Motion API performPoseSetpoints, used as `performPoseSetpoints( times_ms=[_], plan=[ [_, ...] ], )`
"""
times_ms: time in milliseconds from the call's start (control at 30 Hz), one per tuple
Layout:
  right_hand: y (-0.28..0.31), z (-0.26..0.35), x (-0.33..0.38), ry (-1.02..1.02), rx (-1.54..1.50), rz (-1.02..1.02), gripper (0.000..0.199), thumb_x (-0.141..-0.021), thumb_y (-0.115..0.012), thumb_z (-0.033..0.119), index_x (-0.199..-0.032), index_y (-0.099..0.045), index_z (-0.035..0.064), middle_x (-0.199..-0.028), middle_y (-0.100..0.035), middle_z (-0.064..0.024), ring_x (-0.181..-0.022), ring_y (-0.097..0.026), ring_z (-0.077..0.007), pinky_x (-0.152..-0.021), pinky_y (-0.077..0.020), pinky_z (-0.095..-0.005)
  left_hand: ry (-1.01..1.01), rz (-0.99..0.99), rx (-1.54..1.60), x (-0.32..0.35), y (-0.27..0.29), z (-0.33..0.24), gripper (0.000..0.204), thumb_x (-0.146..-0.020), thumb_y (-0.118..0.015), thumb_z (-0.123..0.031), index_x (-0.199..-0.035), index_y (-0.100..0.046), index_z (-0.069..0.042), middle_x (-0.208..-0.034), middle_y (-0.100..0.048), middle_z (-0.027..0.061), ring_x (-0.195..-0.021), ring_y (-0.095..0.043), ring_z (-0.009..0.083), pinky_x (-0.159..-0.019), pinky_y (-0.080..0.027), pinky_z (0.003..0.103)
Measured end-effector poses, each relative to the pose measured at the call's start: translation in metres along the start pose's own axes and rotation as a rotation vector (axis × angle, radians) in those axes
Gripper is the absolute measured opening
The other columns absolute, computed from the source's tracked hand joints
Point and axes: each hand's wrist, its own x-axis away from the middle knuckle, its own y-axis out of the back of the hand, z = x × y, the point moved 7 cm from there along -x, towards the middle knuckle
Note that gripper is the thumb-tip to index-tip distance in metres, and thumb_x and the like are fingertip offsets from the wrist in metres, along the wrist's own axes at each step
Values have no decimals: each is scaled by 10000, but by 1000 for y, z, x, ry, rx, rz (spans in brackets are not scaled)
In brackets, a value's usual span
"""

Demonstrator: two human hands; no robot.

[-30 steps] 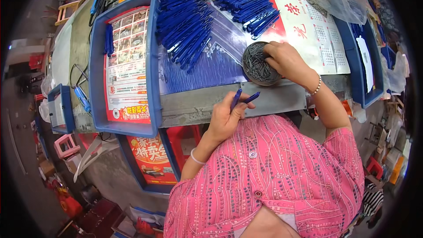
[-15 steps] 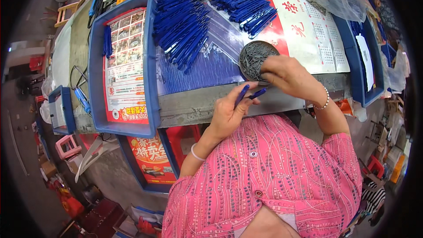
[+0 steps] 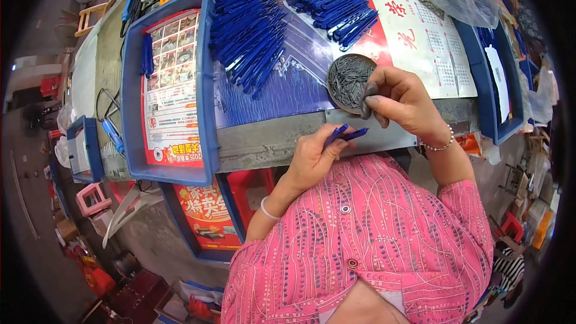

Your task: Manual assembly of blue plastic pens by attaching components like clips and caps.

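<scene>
right hand (image 3: 401,102) has pulled back from over the pins to the right rim of the round bowl (image 3: 343,107), fingertips pressed together, can't tell if a pin's in there. left hand (image 3: 311,155) is pinching two blue pieces (image 3: 358,134) just nearside of the bowl, so i'd keep those tips steady and slightly apart. grey table (image 3: 258,138) has a printed sheet (image 3: 288,97) on it, pink stool (image 3: 92,200) off left.

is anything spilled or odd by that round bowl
Nothing looks spilled: the small grey metal pieces sit inside the round bowl. What stands out is the right hand: its fingertips look dark, perhaps smudged.
</scene>
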Motion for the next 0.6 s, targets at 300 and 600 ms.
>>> performPoseSetpoints(
  times_ms=[300,600],
  plan=[
    [-32,36,1,311,453,350,87,-778,-581,-73,-847,-594,-23,-791,-601,-71,-742,-590,-163,-661,-462,-302,-102,64,-74,2,-1,-6,211,-922,-505,-64,-1117,-557,-6,-866,-686,78,-627,-570,94,-601,-480,232],
    [-36,35,-1,160,454,348,222,-765,-568,-68,-962,-491,1,-803,-590,-64,-767,-585,-142,-700,-471,-283,-48,40,-81,2,0,-2,216,-909,-537,-90,-1116,-556,-33,-830,-685,114,-698,-666,225,-625,-499,303]
  ],
)
